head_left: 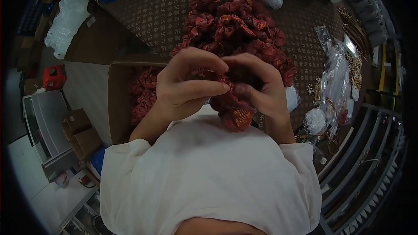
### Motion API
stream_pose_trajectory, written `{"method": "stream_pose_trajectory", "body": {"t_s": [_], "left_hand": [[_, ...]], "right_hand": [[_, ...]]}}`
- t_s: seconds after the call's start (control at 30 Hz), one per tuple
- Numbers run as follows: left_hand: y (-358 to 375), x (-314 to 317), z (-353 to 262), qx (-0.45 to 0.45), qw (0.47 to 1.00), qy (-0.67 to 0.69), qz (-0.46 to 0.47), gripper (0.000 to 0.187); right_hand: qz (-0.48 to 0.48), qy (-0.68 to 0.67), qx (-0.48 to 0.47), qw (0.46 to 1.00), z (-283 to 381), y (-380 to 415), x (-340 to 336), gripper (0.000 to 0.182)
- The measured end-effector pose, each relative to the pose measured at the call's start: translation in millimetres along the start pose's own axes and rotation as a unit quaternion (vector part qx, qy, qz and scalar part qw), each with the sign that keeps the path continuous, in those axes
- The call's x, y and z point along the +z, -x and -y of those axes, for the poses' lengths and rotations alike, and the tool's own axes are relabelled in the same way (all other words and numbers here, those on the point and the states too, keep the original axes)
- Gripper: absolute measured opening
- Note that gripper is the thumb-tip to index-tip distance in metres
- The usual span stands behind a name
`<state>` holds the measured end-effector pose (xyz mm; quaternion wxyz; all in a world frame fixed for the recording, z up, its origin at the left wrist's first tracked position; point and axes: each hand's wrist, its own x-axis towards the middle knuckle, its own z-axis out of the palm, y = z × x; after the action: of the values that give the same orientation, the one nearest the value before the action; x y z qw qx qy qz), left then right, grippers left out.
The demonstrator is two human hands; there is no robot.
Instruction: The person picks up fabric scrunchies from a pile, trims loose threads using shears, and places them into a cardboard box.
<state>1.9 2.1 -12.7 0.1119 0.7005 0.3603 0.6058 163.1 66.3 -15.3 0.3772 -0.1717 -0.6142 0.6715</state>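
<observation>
Held up in front of my chest is a dark red scrunchie [236, 119] of gathered fabric with an orange-gold pattern. My left hand [185, 80] pinches its upper edge between thumb and forefinger. From the other side my right hand [265, 87] grips the same fabric, with its fingers curled over and its thumb pressed in. The lower part of the scrunchie hangs beneath the fingertips. Just beyond my hands lies a heap of similar red scrunchies [230, 26] on the brown patterned table cover. My fingers hide part of the held piece.
A cardboard box [114, 104] with more red gathered pieces [143, 91] stands at my left. Clear plastic bags [335, 78] and gold-coloured chains [355, 78] lie to the right. White plastic wrapping [67, 21] is at the far left, and a metal rack [365, 161] is at the lower right.
</observation>
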Motion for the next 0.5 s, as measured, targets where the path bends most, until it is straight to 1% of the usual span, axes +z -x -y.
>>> {"method": "stream_pose_trajectory", "body": {"t_s": [0.03,0.07,0.1,0.13,0.17,0.2,0.23,0.27,0.3,0.33,0.37,0.4,0.43,0.5], "left_hand": [[-1.2,-0.8,-1.4,0.001,1.000,-0.002,0.000,0.014],[-2.3,-1.5,-3.2,-0.035,0.998,-0.040,-0.016,0.013],[-2.2,-1.7,-4.8,-0.071,0.994,-0.078,-0.033,0.012],[-0.2,-1.9,-5.3,-0.073,0.994,-0.078,-0.032,0.012],[3.1,-2.2,-5.3,-0.172,0.983,-0.038,-0.050,0.017],[6.0,-1.9,-5.1,-0.268,0.961,0.001,-0.067,0.024],[8.4,-0.3,-4.5,-0.268,0.961,0.002,-0.067,0.024],[10.6,2.0,-3.7,-0.281,0.959,0.023,-0.022,0.031],[11.3,4.2,-3.7,-0.294,0.955,0.043,0.023,0.038],[10.2,6.6,-5.2,-0.294,0.955,0.043,0.021,0.038],[8.3,9.2,-7.2,-0.317,0.946,0.058,0.027,0.040],[7.6,10.6,-8.5,-0.340,0.937,0.074,0.032,0.041],[8.0,10.9,-8.9,-0.340,0.937,0.075,0.032,0.041],[8.4,10.9,-9.0,-0.383,0.922,0.058,0.017,0.029]], "right_hand": [[0.055,0.047,0.057,0.996,6.3,-0.1,-8.8,0.022],[0.056,0.046,0.056,0.996,5.8,0.3,-8.9,0.022],[0.008,0.081,0.060,0.995,4.6,2.5,-8.6,0.018],[-0.041,0.116,0.066,0.990,3.1,5.1,-8.2,0.015],[-0.042,0.115,0.067,0.990,1.2,7.2,-6.8,0.015],[-0.093,0.169,0.054,0.980,-1.0,8.6,-4.4,0.014],[-0.144,0.221,0.039,0.964,-3.5,9.2,-1.8,0.014],[-0.144,0.222,0.039,0.963,-6.8,9.0,0.9,0.014],[-0.181,0.284,-0.062,0.940,-10.5,8.2,4.1,0.016],[-0.214,0.340,-0.163,0.901,-12.5,7.3,7.1,0.017],[-0.213,0.340,-0.163,0.901,-12.6,6.1,9.7,0.017],[-0.206,0.365,-0.202,0.885,-12.2,5.3,11.9,0.019],[-0.200,0.388,-0.240,0.867,-11.9,5.1,12.8,0.022],[-0.193,0.385,-0.225,0.874,-13.2,6.1,9.5,0.023]]}}
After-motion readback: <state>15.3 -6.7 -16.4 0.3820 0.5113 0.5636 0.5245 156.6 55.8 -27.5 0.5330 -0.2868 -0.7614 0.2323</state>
